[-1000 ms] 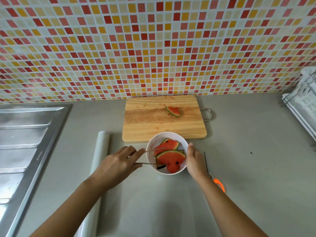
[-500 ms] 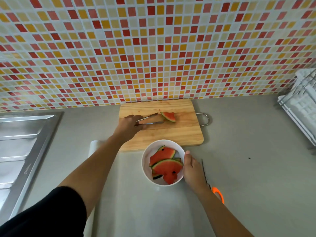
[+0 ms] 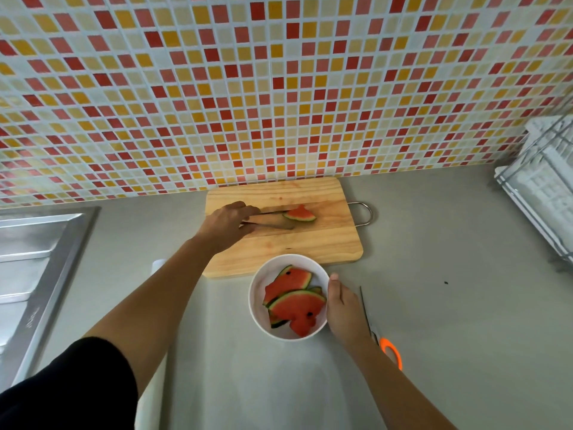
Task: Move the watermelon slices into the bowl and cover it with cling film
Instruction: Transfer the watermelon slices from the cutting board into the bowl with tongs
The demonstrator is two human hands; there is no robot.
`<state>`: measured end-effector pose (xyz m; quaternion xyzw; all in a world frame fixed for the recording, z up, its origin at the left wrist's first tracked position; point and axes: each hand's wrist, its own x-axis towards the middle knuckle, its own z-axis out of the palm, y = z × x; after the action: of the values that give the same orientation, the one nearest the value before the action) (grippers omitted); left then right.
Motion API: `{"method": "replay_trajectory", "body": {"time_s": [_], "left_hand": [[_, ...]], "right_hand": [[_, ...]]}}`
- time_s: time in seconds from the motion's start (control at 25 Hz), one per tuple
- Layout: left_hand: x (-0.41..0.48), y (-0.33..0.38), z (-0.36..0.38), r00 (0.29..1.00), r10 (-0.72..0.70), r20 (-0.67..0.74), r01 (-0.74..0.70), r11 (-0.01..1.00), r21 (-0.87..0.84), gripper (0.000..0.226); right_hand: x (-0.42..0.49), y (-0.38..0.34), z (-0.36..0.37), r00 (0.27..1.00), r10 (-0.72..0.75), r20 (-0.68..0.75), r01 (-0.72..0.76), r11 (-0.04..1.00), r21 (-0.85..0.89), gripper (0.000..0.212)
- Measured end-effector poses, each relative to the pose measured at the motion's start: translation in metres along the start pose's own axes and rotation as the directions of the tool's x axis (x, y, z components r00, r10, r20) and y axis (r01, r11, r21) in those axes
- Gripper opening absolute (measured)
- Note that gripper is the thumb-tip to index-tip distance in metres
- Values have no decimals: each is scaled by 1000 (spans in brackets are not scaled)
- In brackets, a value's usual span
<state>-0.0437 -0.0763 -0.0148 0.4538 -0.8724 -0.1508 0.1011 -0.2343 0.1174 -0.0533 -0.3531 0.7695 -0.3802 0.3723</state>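
My left hand point(image 3: 228, 223) grips metal tongs point(image 3: 273, 219) over the wooden cutting board point(image 3: 310, 246). The tong tips flank a small watermelon slice point(image 3: 300, 213) that lies on the board. A white bowl point(image 3: 257, 293) stands just in front of the board and holds several red slices point(image 3: 294, 305) with green rind. My right hand point(image 3: 344, 308) holds the bowl's right rim, thumb on the edge. The cling film roll point(image 3: 158, 265) lies left of the bowl, mostly hidden under my left forearm.
Scissors point(image 3: 386, 342) with orange handles lie right of my right hand. A steel sink drainboard point(image 3: 34, 262) fills the left edge. A white dish rack point(image 3: 542, 187) stands at the far right. A tiled wall backs the grey counter point(image 3: 449, 305).
My left hand moved with the tongs from the bowl up to the cutting board and now has the tips around the last slice. My right hand stayed on the bowl.
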Motion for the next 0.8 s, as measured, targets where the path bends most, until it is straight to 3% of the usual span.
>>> {"method": "replay_trajectory", "body": {"time_s": [0.24, 0.48, 0.64, 0.8], "left_hand": [[-4, 6, 10, 999, -33, -28, 35, 996, 84, 42], [6, 18, 18, 995, 53, -89, -44, 993, 107, 34], [2, 14, 23, 988, -92, -124, 81, 993, -88, 32], [-3, 11, 24, 965, -214, -153, 188, 968, -168, 28]], "right_hand": [[-1, 1, 0, 1000, -24, -1, 24, 1000, -5, 51], [0, 0, 0, 1000, -16, -11, 16, 1000, -8, 47], [2, 3, 0, 1000, -21, -22, 20, 1000, -14, 46], [2, 6, 1, 1000, -26, -16, 25, 1000, -5, 52]]}}
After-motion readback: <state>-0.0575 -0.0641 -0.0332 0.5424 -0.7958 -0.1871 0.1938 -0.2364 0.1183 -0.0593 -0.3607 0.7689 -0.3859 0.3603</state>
